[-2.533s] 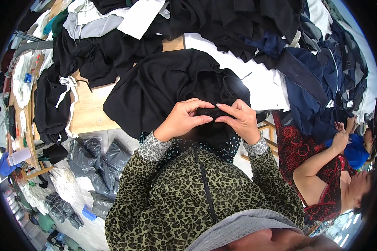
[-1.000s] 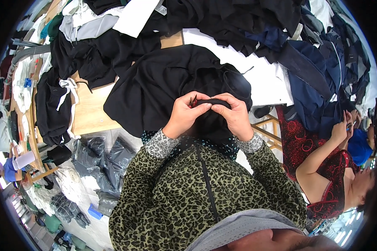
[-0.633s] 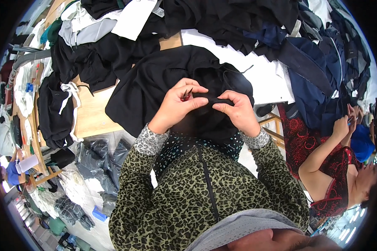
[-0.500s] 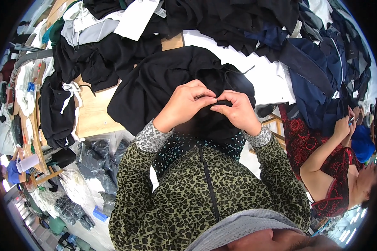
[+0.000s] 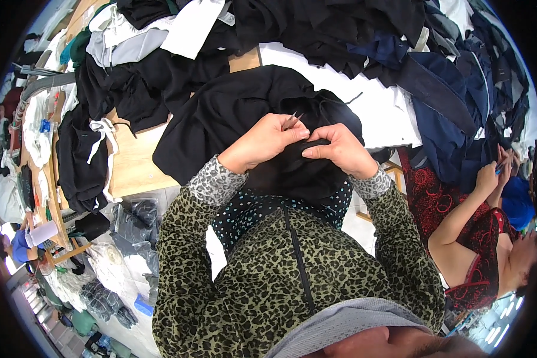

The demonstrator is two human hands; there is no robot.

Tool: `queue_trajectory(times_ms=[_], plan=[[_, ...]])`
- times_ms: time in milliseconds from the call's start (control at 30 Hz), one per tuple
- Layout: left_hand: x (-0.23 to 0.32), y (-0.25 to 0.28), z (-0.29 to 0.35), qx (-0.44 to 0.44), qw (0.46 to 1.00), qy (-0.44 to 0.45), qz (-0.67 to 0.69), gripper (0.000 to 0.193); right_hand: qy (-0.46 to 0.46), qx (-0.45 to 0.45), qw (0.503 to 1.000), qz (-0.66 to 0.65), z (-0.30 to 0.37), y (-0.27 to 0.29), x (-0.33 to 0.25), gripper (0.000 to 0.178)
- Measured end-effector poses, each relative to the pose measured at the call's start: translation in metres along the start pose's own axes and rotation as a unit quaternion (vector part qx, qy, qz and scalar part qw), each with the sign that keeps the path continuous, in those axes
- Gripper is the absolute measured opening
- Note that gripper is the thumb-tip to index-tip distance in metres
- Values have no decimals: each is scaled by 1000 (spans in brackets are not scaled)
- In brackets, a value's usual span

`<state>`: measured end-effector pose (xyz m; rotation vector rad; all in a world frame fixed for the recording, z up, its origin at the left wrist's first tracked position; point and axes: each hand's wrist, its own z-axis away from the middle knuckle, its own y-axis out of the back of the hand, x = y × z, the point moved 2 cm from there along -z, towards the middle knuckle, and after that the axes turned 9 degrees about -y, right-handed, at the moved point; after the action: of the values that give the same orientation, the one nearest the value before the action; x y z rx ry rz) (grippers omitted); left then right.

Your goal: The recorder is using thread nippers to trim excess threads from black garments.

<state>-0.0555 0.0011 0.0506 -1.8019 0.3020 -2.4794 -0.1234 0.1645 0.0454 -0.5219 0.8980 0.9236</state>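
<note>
A black garment (image 5: 221, 113) lies bunched over the table edge and my lap. My left hand (image 5: 268, 140) is closed, with two slim metal points of what look like thread snips (image 5: 293, 121) sticking out past its fingers. The rest of the tool is hidden in the palm. Its thumb and fingertip meet at the cloth, almost touching the other hand. With thumb and forefinger, my right hand (image 5: 337, 149) pinches a fold of the same black garment.
More black garments (image 5: 328, 30) are heaped at the back, and navy ones (image 5: 441, 89) at the right. White cloth (image 5: 376, 113) lies under the black garment. Close on my right sits a co-worker (image 5: 465, 238) with hands at navy cloth. Plastic-wrapped bundles (image 5: 134, 227) lie on the floor at left.
My left hand has turned, and the metal points now show above its fingers. My right hand stays pinching the cloth, having shifted slightly.
</note>
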Motion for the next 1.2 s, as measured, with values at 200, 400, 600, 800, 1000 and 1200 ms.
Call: queue_trajectory(times_ms=[200,400,600,800,1000,1200], plan=[[6,-8,1,11,917,-215,-335,16,-2,-20,1000,-10,-5,0,3,12],[-9,-4,-5,75,996,-49,-27,17,-22,-22,997,-65,-2,4,3,11],[10,11,13,77,940,-191,-273,53,-59,-16,989,-134,-1,16,8,8],[28,0,27,-46,947,-117,-295,47,24,46,998,-44,9,12,1,12],[19,-7,24,-34,950,-132,-280,38,57,77,994,45,12,14,1,14],[19,-8,20,-46,950,-114,-285,38,47,76,994,67,11,13,2,13]])
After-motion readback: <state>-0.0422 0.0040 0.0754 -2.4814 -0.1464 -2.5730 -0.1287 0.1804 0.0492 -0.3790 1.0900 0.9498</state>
